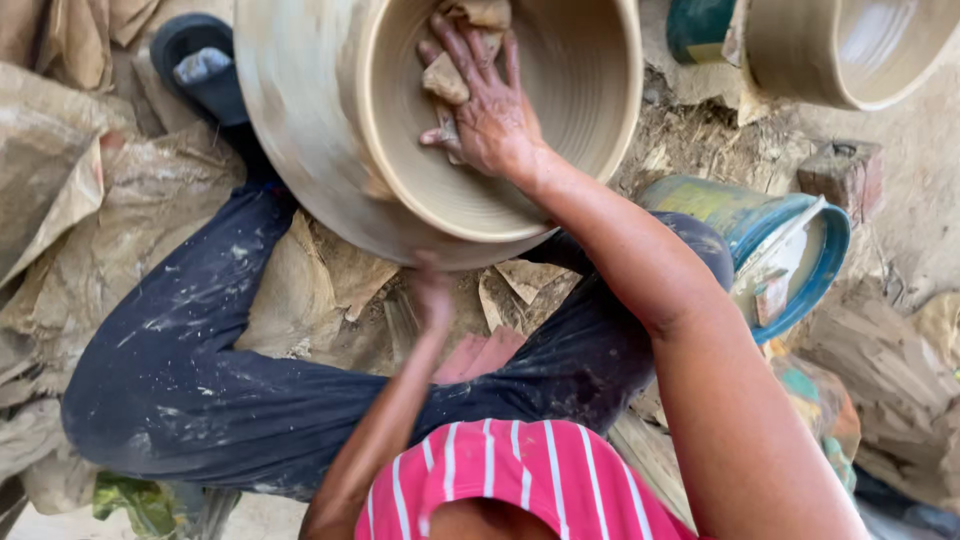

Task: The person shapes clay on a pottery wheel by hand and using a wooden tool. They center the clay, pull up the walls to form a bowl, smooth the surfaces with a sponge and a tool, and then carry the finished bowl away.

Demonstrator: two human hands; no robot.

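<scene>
Two hands shaping a large clay pot over the lap.
Right hand inside the pot, fingers spread, pressing a wet cloth against its wall; left hand blurred under the pot's outside, its fingers unreadable.

large clay pot sits at twelve o'clock, directly ahead of the seated person, between the bent legs. right hand is inside the pot, pressed on a wet cloth against the inner wall. left hand is outside the pot, against its near outer wall at six o'clock of the rim. a sandal lies at ten o'clock, just beside the pot. a bucket stands at three o'clock, near the right elbow. a second pot lies at two o'clock, well apart. sacking covers the ground at nine o'clock.
</scene>
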